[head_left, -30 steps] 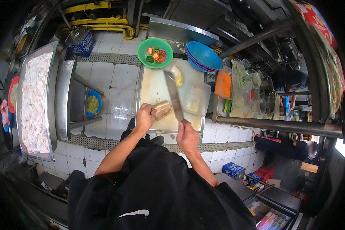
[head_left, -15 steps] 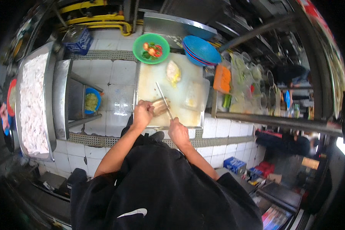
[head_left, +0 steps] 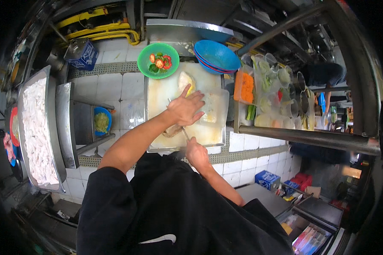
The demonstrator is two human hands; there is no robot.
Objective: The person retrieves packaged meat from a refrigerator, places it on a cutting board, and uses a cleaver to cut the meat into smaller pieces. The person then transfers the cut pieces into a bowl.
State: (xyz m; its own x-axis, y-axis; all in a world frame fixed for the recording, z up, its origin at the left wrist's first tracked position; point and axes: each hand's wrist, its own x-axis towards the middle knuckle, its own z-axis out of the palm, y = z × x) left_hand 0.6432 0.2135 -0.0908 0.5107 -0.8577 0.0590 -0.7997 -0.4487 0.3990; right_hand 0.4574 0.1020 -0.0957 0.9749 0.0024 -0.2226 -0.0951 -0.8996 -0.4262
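Note:
My left hand point(head_left: 185, 109) reaches across the white cutting board point(head_left: 159, 95) with fingers spread, over the knife blade. It holds nothing; whether it touches the board is unclear. In my right hand point(head_left: 198, 152) is the handle of a knife point(head_left: 185, 133), its blade lying diagonally away to the left, partly hidden under my left hand. A brownish slab of meat point(head_left: 172, 131) lies at the near part of the board, half covered by my left wrist. Beyond my fingertips rests a pale piece of meat with yellow on it point(head_left: 186, 81). A translucent plastic tub point(head_left: 217, 102) stands at the right.
Behind the board are a green bowl point(head_left: 142, 63) of cut peppers and stacked blue bowls point(head_left: 219, 55). On the right, a metal-edged shelf point(head_left: 306, 137) carries an orange-filled container point(head_left: 244, 87) and several cups. A steel tray point(head_left: 57, 140) of pale strips stands left.
My left hand has let go of the brown meat and moved forward and right, opening over the knife. My right hand still grips the knife, slightly lower in view. The whole view has shifted slightly.

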